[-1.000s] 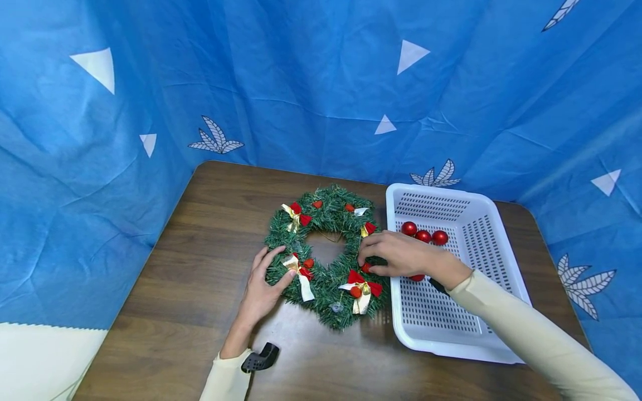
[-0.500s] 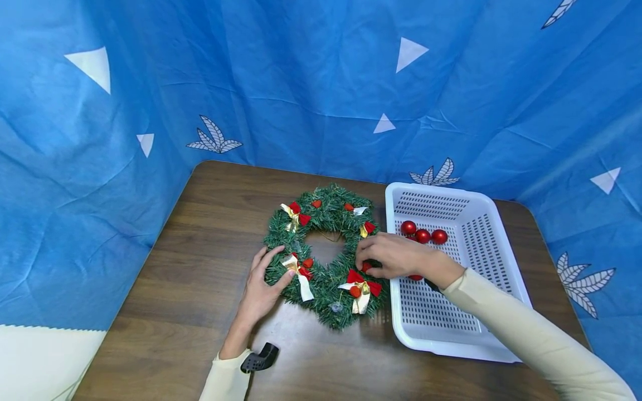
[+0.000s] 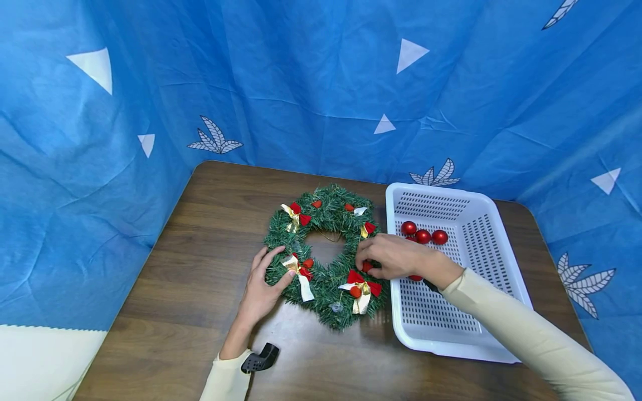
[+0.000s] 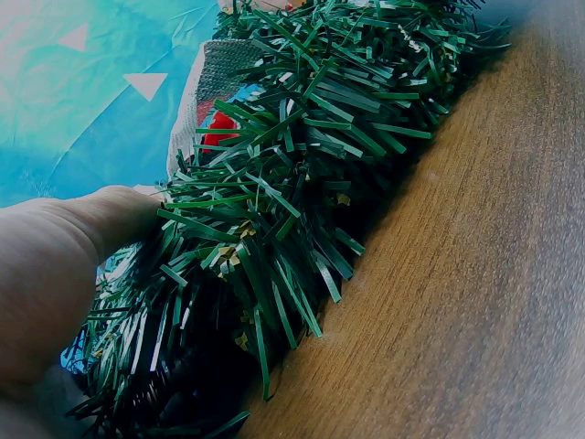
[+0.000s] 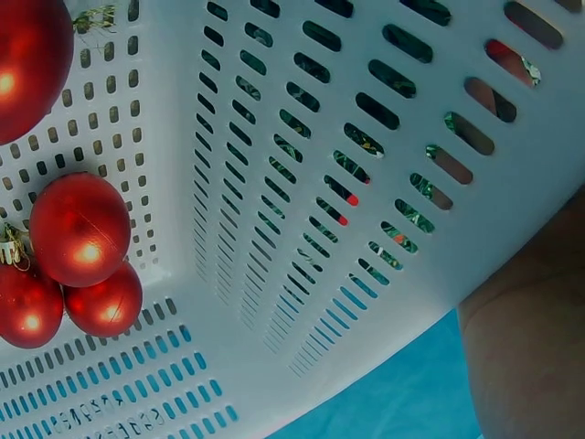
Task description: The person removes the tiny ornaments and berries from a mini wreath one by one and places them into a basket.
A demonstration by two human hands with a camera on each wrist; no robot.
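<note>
A green Christmas wreath (image 3: 338,303) lies on the wooden table, dressed with small red pieces and red, gold and white bows. At its left side my left hand (image 3: 261,289) holds the ring, thumb over the lower-left bow (image 3: 301,273), fingers spread along the outer edge. In the left wrist view the thumb (image 4: 114,215) presses into the green needles (image 4: 274,210). My right hand (image 3: 393,255) reaches over the basket rim to the wreath's right side, its curled fingers and thumb pinching a round red ball (image 3: 367,267) among the needles. The hand partly hides that ball.
A white slotted plastic basket (image 3: 506,278) stands close to the wreath's right side, under my right forearm. Several shiny red baubles (image 5: 80,229) lie in it. A lower-right bow (image 3: 362,291) sits just below my right hand. Blue curtain (image 3: 321,83) encloses the table's far side.
My right hand has shifted very slightly left and stays at the same red ball. The left hand and the wreath keep their places.
</note>
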